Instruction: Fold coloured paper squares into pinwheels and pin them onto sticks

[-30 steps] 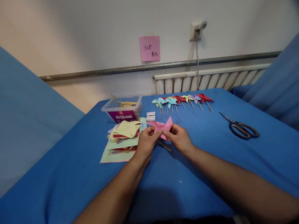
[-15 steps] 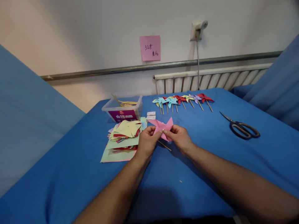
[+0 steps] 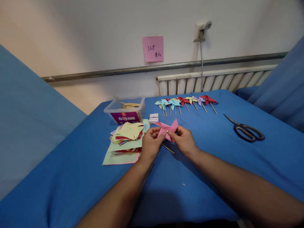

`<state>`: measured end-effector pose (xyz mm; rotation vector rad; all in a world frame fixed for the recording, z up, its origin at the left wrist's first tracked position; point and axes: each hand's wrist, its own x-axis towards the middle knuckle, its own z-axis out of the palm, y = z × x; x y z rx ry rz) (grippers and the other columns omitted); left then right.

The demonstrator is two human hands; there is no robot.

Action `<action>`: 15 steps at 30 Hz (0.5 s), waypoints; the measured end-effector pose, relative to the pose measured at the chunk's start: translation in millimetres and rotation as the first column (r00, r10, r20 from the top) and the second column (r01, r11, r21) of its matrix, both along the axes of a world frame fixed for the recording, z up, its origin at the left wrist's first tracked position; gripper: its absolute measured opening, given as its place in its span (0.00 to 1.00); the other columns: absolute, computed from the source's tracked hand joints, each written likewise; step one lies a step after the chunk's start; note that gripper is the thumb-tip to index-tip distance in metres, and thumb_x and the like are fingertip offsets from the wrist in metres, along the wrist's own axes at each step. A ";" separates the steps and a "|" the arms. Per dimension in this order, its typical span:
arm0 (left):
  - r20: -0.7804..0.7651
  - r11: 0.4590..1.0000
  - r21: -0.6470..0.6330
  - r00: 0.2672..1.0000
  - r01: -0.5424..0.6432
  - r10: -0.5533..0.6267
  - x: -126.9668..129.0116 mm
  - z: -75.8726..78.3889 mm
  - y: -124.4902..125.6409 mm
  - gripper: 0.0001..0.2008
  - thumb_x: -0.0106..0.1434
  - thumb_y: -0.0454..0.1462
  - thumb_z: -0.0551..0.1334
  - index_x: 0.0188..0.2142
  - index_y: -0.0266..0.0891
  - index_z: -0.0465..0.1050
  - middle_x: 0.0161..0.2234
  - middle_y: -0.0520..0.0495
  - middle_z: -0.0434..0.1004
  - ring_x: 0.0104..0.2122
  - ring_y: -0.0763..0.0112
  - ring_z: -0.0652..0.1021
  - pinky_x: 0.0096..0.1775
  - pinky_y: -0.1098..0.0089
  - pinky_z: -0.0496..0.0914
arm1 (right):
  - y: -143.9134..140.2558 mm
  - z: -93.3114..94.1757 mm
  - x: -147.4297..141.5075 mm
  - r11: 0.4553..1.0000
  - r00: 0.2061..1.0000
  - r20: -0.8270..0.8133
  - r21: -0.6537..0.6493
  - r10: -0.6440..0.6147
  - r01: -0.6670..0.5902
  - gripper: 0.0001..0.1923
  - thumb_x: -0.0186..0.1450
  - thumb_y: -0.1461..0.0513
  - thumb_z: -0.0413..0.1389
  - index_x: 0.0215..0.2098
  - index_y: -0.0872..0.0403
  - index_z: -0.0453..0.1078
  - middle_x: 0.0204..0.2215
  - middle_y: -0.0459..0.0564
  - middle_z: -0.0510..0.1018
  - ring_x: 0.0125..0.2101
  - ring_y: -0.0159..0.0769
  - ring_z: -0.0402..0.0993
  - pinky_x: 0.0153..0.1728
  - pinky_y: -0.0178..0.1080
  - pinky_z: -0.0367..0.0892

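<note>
Plain room set up for craft work: blue-draped table [image 3: 213, 164], wall radiator [image 3: 213, 80], handwritten pink note [image 3: 153, 48] above the far edge.

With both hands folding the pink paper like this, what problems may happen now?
1. The pink pinwheel is pinched only at its middle by the left hand and right hand, so the folded points may spring open.
2. The wooden stick lies loose under the hands and may get knocked away.
3. The paper stack sits beside the left hand; a nudge might scatter it.
</note>
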<state>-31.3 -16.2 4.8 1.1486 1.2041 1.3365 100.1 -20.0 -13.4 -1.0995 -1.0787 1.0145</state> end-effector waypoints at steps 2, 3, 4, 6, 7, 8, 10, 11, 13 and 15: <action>-0.082 0.986 0.124 0.989 -0.110 0.120 -0.8 3.6 -2.3 0.18 0.46 0.37 0.72 0.38 0.38 0.74 0.36 0.46 0.78 0.33 0.70 0.76 0.37 0.71 0.69 | 1.2 -1.3 1.6 0.999 0.998 0.031 0.025 -0.046 0.045 0.13 0.55 0.54 0.61 0.25 0.55 0.69 0.21 0.43 0.72 0.22 0.30 0.63 0.25 0.34 0.59; -0.123 0.971 0.193 0.978 -0.143 0.169 -1.0 5.8 -4.2 0.17 0.47 0.37 0.71 0.38 0.39 0.75 0.38 0.47 0.78 0.35 0.70 0.76 0.39 0.71 0.68 | 1.6 -1.9 2.7 0.997 0.996 0.056 0.041 -0.069 0.066 0.12 0.56 0.54 0.60 0.26 0.54 0.70 0.22 0.44 0.73 0.22 0.30 0.64 0.26 0.34 0.60; -0.158 0.959 0.244 0.970 -0.144 0.185 -1.0 8.0 -6.5 0.15 0.49 0.37 0.70 0.38 0.40 0.76 0.38 0.47 0.78 0.36 0.70 0.76 0.40 0.71 0.68 | 1.7 -2.5 4.0 0.994 0.991 0.094 0.063 -0.095 0.089 0.11 0.58 0.54 0.59 0.28 0.54 0.70 0.23 0.44 0.74 0.23 0.31 0.65 0.27 0.35 0.61; -0.198 0.962 0.265 0.973 -0.063 0.119 0.7 11.2 -11.8 0.11 0.53 0.37 0.68 0.37 0.41 0.78 0.35 0.48 0.79 0.35 0.69 0.76 0.41 0.69 0.68 | 0.8 -2.7 6.6 0.981 0.964 0.213 0.144 -0.160 0.131 0.10 0.61 0.55 0.57 0.29 0.54 0.70 0.25 0.45 0.74 0.25 0.32 0.66 0.29 0.36 0.62; -0.211 0.969 0.248 0.976 -0.003 0.057 2.2 11.9 -14.4 0.10 0.54 0.37 0.67 0.38 0.41 0.78 0.35 0.47 0.80 0.35 0.67 0.77 0.42 0.68 0.68 | -0.1 -2.2 7.9 0.969 0.938 0.287 0.206 -0.195 0.139 0.09 0.62 0.56 0.55 0.30 0.53 0.70 0.26 0.46 0.74 0.26 0.33 0.67 0.30 0.36 0.63; -0.223 0.972 0.228 0.975 0.058 -0.006 4.0 11.9 -16.6 0.10 0.55 0.37 0.66 0.38 0.41 0.79 0.36 0.46 0.80 0.36 0.66 0.77 0.43 0.67 0.69 | -1.3 -1.3 9.1 0.952 0.904 0.359 0.277 -0.231 0.133 0.08 0.63 0.58 0.54 0.30 0.53 0.69 0.27 0.47 0.74 0.29 0.35 0.68 0.32 0.37 0.63; -0.220 0.972 0.201 0.972 0.122 -0.077 7.9 10.5 -19.6 0.11 0.56 0.36 0.65 0.39 0.41 0.79 0.38 0.46 0.81 0.39 0.64 0.77 0.46 0.65 0.68 | -3.5 1.1 11.1 0.905 0.833 0.470 0.417 -0.293 0.083 0.06 0.65 0.61 0.52 0.31 0.52 0.70 0.30 0.49 0.75 0.34 0.38 0.70 0.37 0.40 0.64; -0.200 0.973 0.188 0.975 0.136 -0.097 9.5 9.4 -20.0 0.11 0.55 0.36 0.65 0.40 0.41 0.79 0.39 0.46 0.81 0.40 0.63 0.77 0.47 0.65 0.68 | -4.3 2.4 11.9 0.879 0.802 0.507 0.474 -0.316 0.047 0.06 0.65 0.63 0.51 0.33 0.52 0.70 0.32 0.50 0.75 0.36 0.39 0.70 0.40 0.41 0.65; -0.128 0.976 0.164 0.984 0.146 -0.125 11.2 7.3 -19.0 0.12 0.54 0.36 0.65 0.40 0.40 0.79 0.39 0.46 0.80 0.41 0.63 0.77 0.47 0.66 0.67 | -5.7 4.6 12.7 0.836 0.755 0.557 0.548 -0.346 -0.021 0.08 0.65 0.65 0.50 0.38 0.51 0.70 0.36 0.52 0.76 0.40 0.41 0.70 0.43 0.44 0.65; -0.040 0.979 0.129 0.988 0.156 -0.152 11.0 6.1 -16.2 0.13 0.53 0.35 0.66 0.40 0.39 0.79 0.39 0.46 0.80 0.41 0.64 0.77 0.47 0.67 0.68 | -7.3 6.1 12.4 0.812 0.716 0.602 0.578 -0.354 -0.085 0.11 0.64 0.66 0.50 0.42 0.51 0.70 0.39 0.54 0.76 0.42 0.42 0.70 0.45 0.46 0.65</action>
